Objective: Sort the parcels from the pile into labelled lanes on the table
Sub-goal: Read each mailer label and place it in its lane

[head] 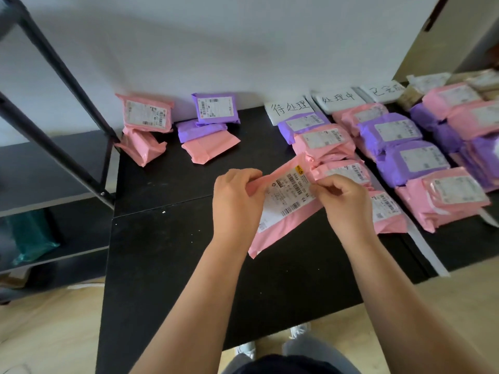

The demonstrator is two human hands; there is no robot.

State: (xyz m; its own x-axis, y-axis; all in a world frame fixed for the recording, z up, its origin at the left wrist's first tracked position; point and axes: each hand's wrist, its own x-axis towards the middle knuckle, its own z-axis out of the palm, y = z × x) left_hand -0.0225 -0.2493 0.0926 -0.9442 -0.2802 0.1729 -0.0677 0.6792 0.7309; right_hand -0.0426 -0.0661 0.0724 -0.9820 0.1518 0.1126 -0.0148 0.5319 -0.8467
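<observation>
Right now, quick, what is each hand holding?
Left hand: grips the pink parcel at its left edge.
Right hand: pinches the same parcel's right side.

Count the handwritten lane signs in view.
3, along the wall: left sign, middle sign, right sign, partly covered. More may be hidden farther right.

Bright even daylight, soft shadows, wide-angle bending at edges, right-edge parcels (459,122) blurred
</observation>
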